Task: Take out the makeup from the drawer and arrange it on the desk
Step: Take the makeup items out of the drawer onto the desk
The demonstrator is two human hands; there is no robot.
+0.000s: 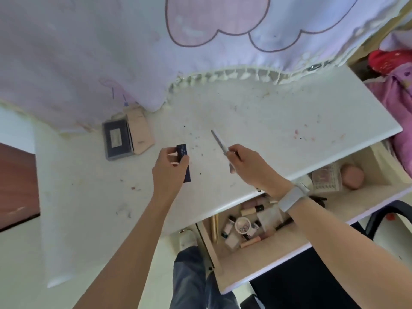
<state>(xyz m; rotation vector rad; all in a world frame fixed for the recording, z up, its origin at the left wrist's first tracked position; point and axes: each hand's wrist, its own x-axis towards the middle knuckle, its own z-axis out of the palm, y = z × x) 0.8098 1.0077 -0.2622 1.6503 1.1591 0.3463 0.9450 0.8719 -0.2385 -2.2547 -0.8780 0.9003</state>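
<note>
Two hands | left (171,168) grips navy box (184,162) | right (245,162) pinches pencil (219,141)

Lilac curtain (89,52), black chair (383,217), wristband (292,197)

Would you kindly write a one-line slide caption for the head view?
Left hand holds a dark blue box and right hand a slim pencil above the desk, drawer open.

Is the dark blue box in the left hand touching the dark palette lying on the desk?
Apart. The head view shows bare desk between the dark blue box, held by the left hand, and the dark palette.
</note>
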